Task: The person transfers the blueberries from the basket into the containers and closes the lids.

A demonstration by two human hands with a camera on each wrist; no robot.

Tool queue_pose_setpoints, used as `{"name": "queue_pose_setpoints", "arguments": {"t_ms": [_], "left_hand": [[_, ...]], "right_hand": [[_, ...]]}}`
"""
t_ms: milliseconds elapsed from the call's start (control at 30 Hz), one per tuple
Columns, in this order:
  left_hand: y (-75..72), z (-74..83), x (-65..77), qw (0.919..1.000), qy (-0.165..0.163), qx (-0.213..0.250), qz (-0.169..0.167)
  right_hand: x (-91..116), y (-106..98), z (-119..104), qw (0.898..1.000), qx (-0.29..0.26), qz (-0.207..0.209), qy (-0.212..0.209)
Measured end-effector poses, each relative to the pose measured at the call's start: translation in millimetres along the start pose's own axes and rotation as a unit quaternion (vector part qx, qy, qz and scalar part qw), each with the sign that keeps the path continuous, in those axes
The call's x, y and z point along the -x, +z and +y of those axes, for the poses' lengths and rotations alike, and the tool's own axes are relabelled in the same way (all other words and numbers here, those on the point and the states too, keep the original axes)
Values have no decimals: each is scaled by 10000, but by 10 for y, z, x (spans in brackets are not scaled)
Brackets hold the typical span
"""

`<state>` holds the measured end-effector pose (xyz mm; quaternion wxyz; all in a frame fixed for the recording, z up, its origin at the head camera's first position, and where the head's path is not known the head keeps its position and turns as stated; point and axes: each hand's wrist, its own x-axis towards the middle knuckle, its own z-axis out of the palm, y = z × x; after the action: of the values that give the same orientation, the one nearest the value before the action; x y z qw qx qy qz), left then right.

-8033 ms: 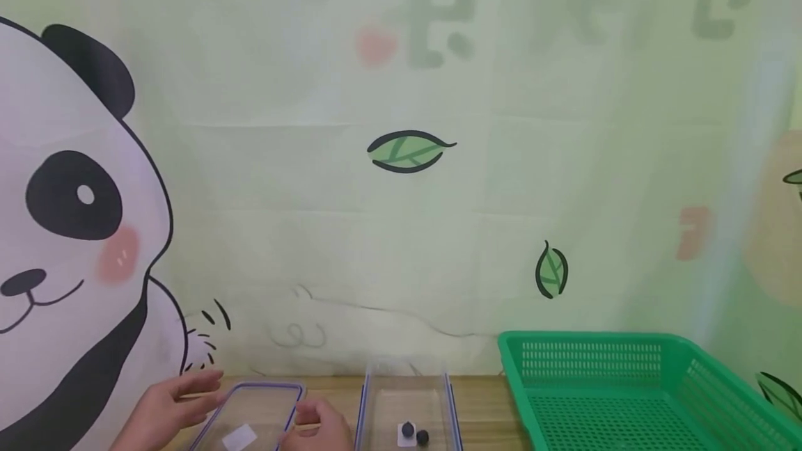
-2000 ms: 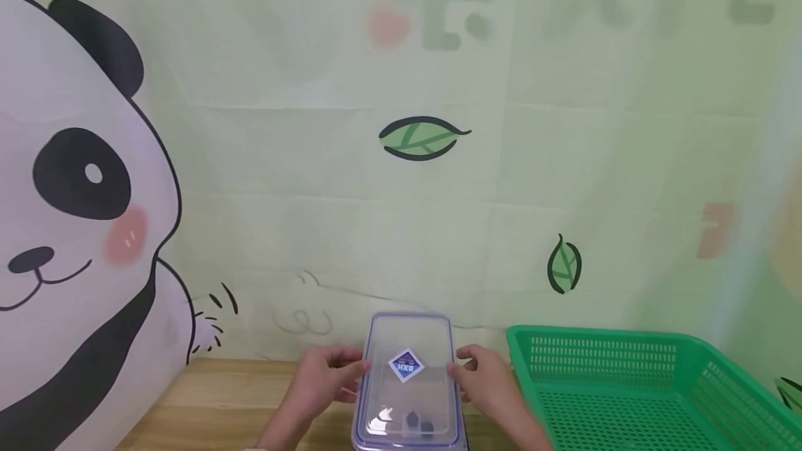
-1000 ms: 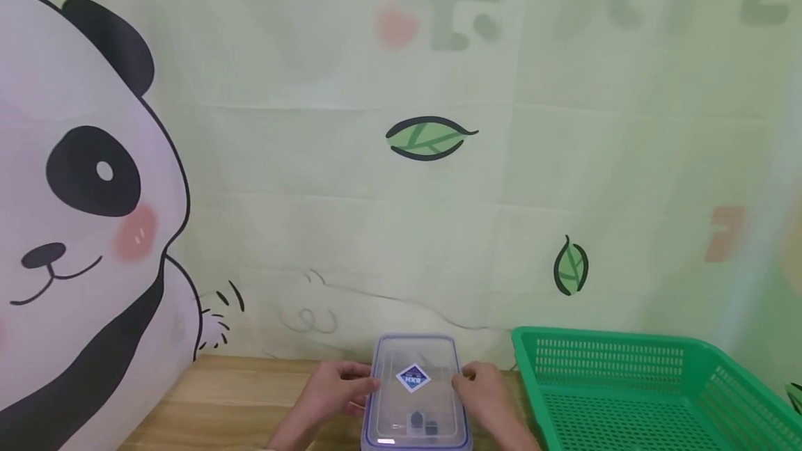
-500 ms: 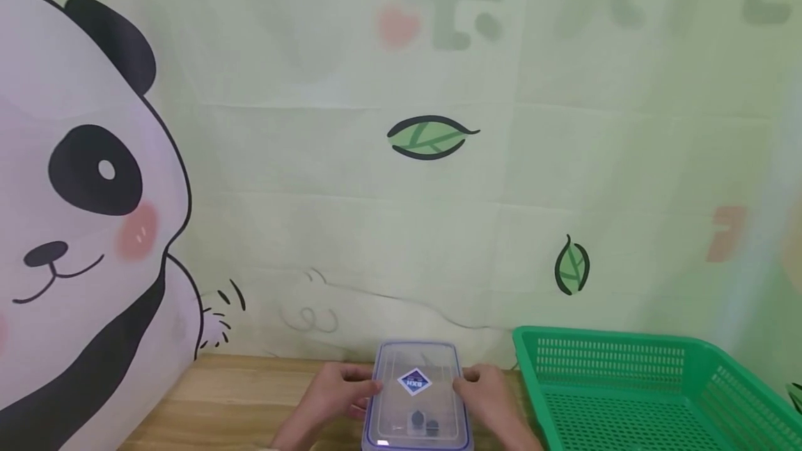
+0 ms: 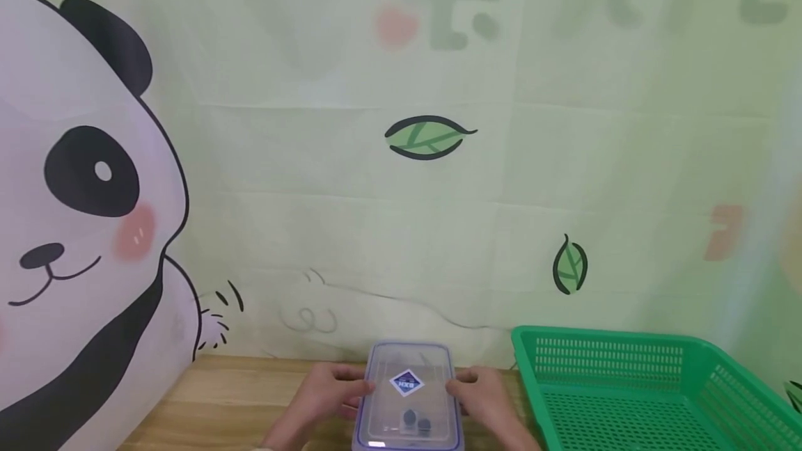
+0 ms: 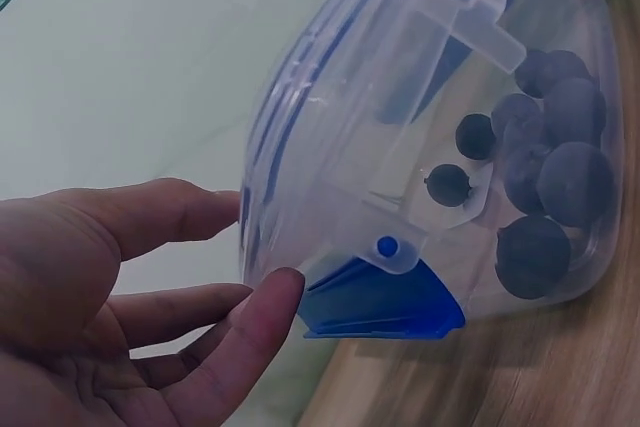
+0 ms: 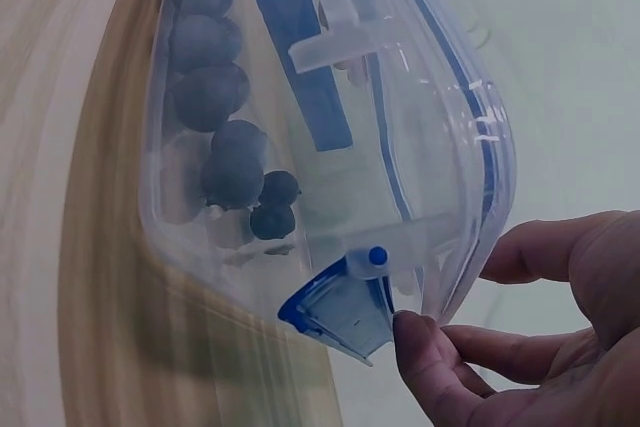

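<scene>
A clear plastic food container stands on the table with its clear, blue-rimmed lid (image 5: 432, 402) on top. The lid bears a diamond-shaped sticker (image 5: 407, 383). My left hand (image 5: 328, 395) pinches the lid's left edge and my right hand (image 5: 485, 399) its right edge, thumbs above and other fingers lower. In the left wrist view, a blue clip (image 6: 385, 299) sticks outward, unfastened, beside a fingertip. Another blue clip (image 7: 345, 307) juts out near the fingers in the right wrist view. Dark round fruits like blueberries (image 6: 447, 185) show through the wall; reflections blur their number.
To the right is a green plastic basket (image 5: 601, 333) with perforated walls. The wooden table (image 5: 232, 395) ends against a pale green cloth backdrop (image 5: 301, 159) printed with a panda and leaves.
Eight seconds ago the lid lay at the left and the container was uncovered. The lid has since come over it and its far edge has lowered. Lately container, lid and hands shifted slightly left.
</scene>
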<state>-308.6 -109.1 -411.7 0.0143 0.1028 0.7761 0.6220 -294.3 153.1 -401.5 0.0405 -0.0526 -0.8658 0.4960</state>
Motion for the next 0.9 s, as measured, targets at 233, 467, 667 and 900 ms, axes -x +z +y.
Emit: {"name": "queue_pose_setpoints", "arguments": {"t_ms": [233,467,667,900], "left_hand": [[-22,8,6,9999,-101,-66,14],[-24,11,8,9998,-176,-45,73],[-35,-26,2,9997,-147,117,136],[-39,-38,-9,9992,-274,192,226]], "right_hand": [[-6,30,13,9998,-127,-55,156],[-1,38,6,9991,-290,-83,296],[14,52,15,9974,-616,-125,364],[-10,67,37,9958,-765,-163,483]]}}
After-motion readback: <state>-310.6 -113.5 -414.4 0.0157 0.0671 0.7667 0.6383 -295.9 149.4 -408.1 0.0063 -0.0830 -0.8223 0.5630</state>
